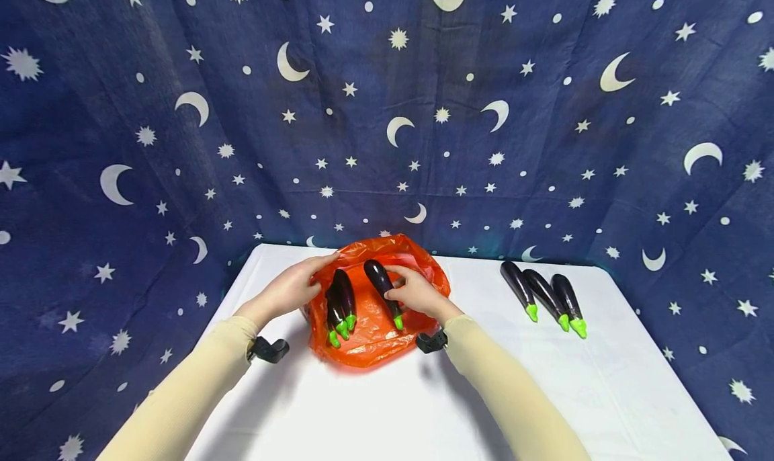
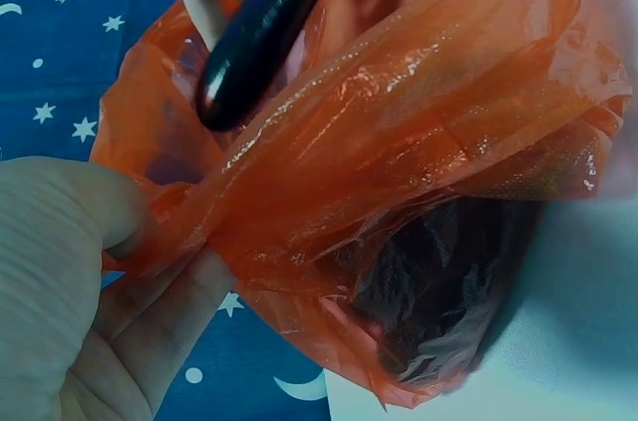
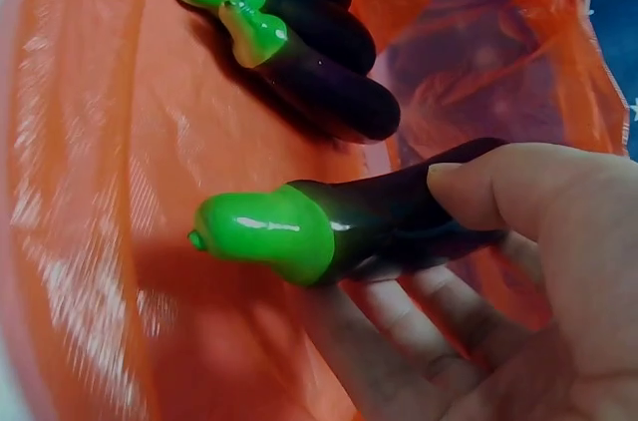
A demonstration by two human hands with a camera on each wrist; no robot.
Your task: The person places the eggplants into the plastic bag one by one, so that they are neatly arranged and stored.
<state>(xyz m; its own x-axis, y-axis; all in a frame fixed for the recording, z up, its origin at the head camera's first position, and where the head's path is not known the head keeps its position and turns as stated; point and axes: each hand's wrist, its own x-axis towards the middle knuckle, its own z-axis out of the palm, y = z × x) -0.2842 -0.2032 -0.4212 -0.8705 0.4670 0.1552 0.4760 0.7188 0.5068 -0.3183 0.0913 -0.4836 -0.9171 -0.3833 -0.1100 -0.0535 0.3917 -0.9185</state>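
Observation:
An orange-red plastic bag (image 1: 363, 350) lies with its mouth spread wide on the white table. My left hand (image 1: 292, 287) pinches the bag's left rim between thumb and fingers, as the left wrist view shows. In my right hand (image 1: 417, 291) is a dark purple toy eggplant (image 1: 379, 279) with a bright green stem end, gripped between thumb and fingers over the bag's opening. Three more eggplants (image 3: 319, 92) lie side by side inside the bag, on its left side. The held eggplant's green end (image 3: 269, 231) points toward the near side.
On the right of the table (image 1: 629, 380) lie three eggplants (image 1: 547, 296) in a loose row, green ends toward me. A dark blue cloth (image 1: 363, 111) with moons and stars hangs behind and around the table.

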